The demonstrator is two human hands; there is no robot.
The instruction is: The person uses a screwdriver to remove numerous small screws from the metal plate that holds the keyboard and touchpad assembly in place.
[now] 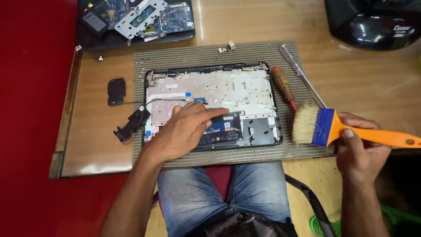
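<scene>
An opened laptop base [228, 85] with bare metal plate and small circuit boards lies on a woven grey mat [210, 55]. My left hand [184, 129] rests flat on its lower middle, index finger stretched toward a small blue board [221, 126]. It holds nothing. My right hand [357, 149] grips the orange handle of a wide paintbrush [326, 127] with a blue ferrule and pale bristles. The brush hovers just right of the laptop base, over the mat's edge.
Two screwdrivers [284, 85] lie on the mat right of the base. Black speaker parts [131, 123] and a small black cover [116, 91] sit left of it. A motherboard [144, 17] lies at the back left, a black device [372, 22] at the back right.
</scene>
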